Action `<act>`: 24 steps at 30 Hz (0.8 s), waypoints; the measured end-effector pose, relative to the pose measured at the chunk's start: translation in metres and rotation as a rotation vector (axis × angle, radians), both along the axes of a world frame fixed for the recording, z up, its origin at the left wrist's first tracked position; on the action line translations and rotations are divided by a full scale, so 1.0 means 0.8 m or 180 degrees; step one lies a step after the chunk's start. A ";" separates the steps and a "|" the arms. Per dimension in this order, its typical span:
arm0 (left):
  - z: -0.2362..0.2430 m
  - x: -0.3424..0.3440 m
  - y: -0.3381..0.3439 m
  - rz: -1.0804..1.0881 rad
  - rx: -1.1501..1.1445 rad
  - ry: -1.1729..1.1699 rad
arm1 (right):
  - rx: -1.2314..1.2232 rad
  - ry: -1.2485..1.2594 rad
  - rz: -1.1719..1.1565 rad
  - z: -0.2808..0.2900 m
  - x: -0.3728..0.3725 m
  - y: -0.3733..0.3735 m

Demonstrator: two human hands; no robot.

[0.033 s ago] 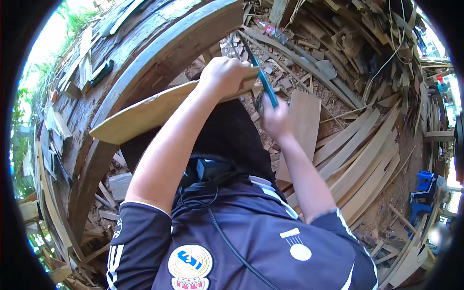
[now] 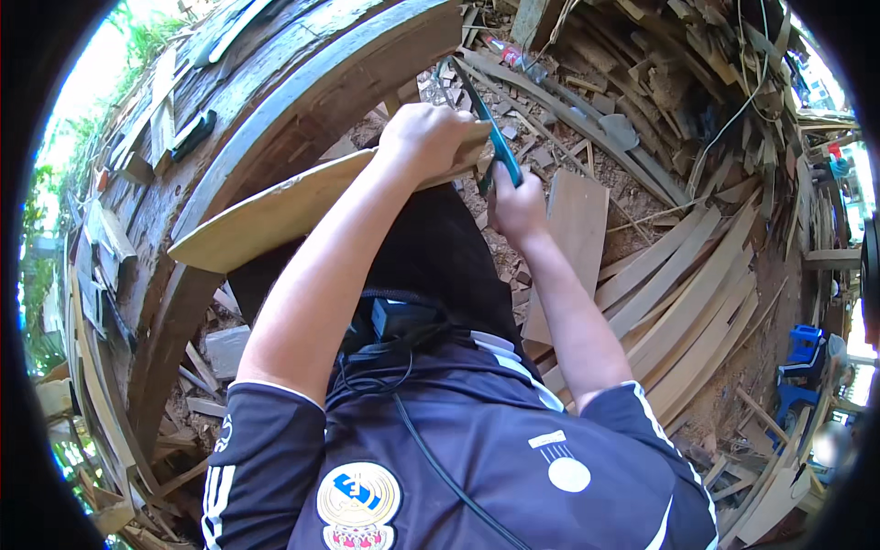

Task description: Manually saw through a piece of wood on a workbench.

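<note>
At 12 o'clock the left hand (image 2: 424, 139) has its fingers curled closed over the board (image 2: 284, 211), near the end that points to 1 o'clock; the other end reaches out to 9 o'clock. Between 1 and 2 o'clock the right hand (image 2: 519, 209) has its fingers wrapped closed around the teal handle of a saw (image 2: 497, 145), its narrow blade running toward 12 o'clock right beside the board's near end; I cannot tell whether they touch. A thick beam (image 2: 321, 78) curves past 11 o'clock, planks (image 2: 701, 307) spread around 3 to 4 o'clock, and a bottle (image 2: 516, 57) lies just past 12.
</note>
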State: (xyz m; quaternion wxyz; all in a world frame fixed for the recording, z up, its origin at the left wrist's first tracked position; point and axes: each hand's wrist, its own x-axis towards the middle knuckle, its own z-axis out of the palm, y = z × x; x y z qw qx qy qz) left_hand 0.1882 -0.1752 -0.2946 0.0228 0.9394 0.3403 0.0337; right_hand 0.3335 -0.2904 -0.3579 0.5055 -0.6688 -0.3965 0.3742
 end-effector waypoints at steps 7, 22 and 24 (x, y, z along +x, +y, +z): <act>0.009 -0.018 0.003 0.0135 -0.0027 0.0144 | 0.0022 0.0070 0.0183 -0.007 -0.008 -0.067; 0.012 -0.047 0.016 0.0393 -0.0129 0.0171 | -0.0298 0.0303 0.0420 0.052 -0.028 -0.132; 0.004 -0.033 0.016 0.0202 -0.0101 0.0166 | -0.0199 0.0691 0.0286 0.036 -0.021 -0.122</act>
